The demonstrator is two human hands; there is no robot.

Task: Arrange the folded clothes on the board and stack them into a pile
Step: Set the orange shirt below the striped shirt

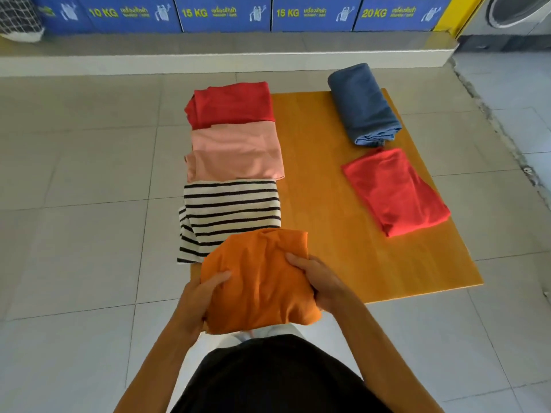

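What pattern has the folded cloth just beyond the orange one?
Black and white stripes on the striped cloth, seen best in the head view.

The scene is bright and evenly lit by soft, daylight-like light; its source cannot be told. Shadows are faint: only thin, soft-edged ones sit under the folded clothes on the wooden board (343, 204). The pale floor tiles (74, 234) show a mild sheen without harsh glare. Colours look saturated. The wide-angle lens bends straight lines, so the white ledge (208, 62) curves and the blue boxes (223, 13) lean at the top edge. Detail is slightly soft overall, more so toward the corners and the upper border.
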